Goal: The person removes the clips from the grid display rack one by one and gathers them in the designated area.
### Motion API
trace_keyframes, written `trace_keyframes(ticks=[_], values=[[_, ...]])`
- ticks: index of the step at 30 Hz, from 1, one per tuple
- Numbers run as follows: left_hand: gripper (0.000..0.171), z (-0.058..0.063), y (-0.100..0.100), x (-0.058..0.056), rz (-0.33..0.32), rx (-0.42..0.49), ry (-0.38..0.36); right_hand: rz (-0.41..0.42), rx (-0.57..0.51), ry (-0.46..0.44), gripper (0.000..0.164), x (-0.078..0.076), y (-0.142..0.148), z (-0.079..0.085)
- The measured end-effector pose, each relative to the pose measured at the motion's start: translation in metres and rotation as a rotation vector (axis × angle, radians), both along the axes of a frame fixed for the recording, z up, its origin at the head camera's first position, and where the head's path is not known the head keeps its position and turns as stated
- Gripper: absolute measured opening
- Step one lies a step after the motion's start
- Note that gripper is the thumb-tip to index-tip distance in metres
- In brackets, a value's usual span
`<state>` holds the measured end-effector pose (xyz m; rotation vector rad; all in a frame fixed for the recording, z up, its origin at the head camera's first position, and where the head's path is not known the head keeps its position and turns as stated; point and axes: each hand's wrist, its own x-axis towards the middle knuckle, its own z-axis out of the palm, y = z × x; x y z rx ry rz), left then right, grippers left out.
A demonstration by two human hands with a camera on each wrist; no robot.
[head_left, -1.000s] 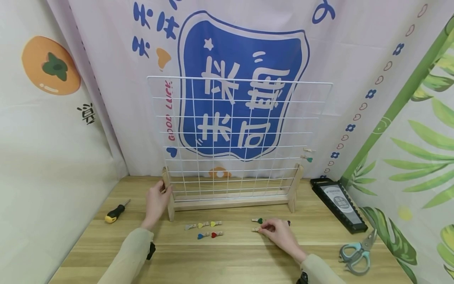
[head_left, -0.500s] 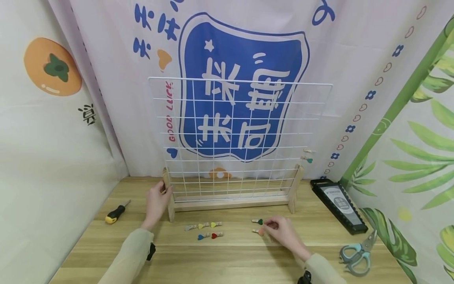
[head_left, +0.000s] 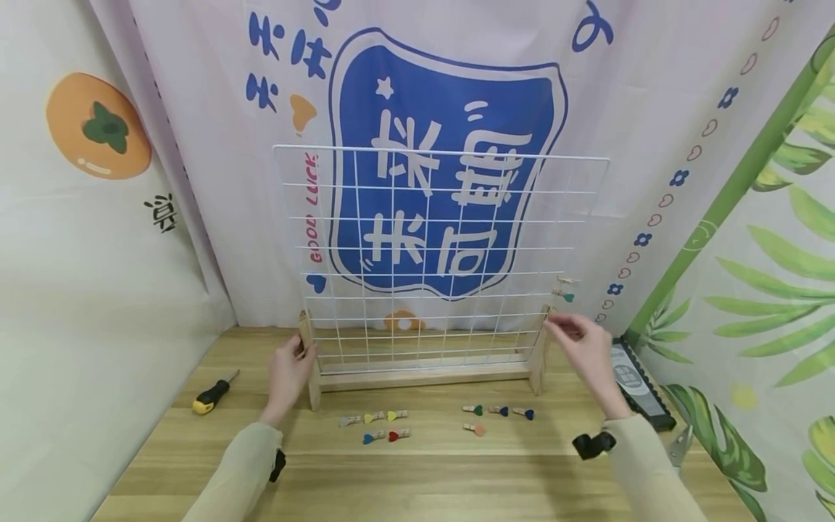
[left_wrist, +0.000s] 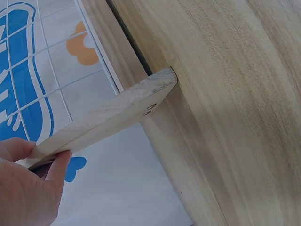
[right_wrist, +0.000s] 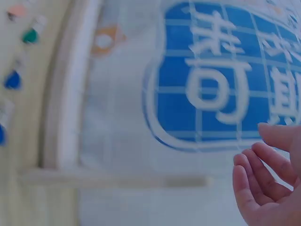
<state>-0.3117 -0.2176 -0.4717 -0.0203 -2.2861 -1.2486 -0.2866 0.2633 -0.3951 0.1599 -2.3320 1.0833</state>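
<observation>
My left hand (head_left: pixel 287 370) grips the left wooden upright (left_wrist: pixel 108 113) of a stand, thumb on one side and fingers on the other. The stand bears a white wire grid (head_left: pixel 443 151). My right hand (head_left: pixel 587 351) is raised beside the stand's right upright (head_left: pixel 538 362); in the right wrist view its fingers are loosely bent and hold nothing. Just above that hand, a green-heart clothespin (head_left: pixel 565 296) and another small clothespin (head_left: pixel 566 280) hang at the grid's right edge. On the table lie clothespins with green (head_left: pixel 477 410), peach (head_left: pixel 478 430) and dark blue (head_left: pixel 501 411) hearts.
More heart clothespins lie in front of the stand's left half, including yellow (head_left: pixel 396 415), blue (head_left: pixel 374 438) and red (head_left: pixel 399 435) ones. A screwdriver (head_left: pixel 212 397) lies at left. Scissors (head_left: pixel 680 446) and a black-edged flat item (head_left: pixel 629 370) are partly hidden by my right arm.
My right hand has left the peach-heart clothespin on the table and moved up and right to the grid's right edge, uncovering two dark blue clothespins. The left hand keeps its grip.
</observation>
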Motion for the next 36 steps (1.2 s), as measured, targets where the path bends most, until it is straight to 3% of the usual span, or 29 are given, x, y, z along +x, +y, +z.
trace_keyframes(ticks=[7, 17, 25, 36], values=[[0.009, 0.0, 0.0, 0.001, -0.001, 0.006, -0.001, -0.127, -0.076, 0.111, 0.026, -0.017, 0.022, 0.03], [0.007, -0.004, -0.002, 0.0, -0.009, -0.005, 0.025, -0.224, -0.098, 0.105, 0.029, -0.031, 0.031, 0.038], [0.007, -0.004, -0.002, 0.0, -0.002, -0.009, 0.028, -0.208, -0.063, 0.007, 0.037, -0.038, 0.034, 0.041], [0.007, -0.004, -0.001, 0.0, -0.006, 0.002, 0.015, -0.184, -0.008, -0.01, 0.036, -0.04, 0.038, 0.043]])
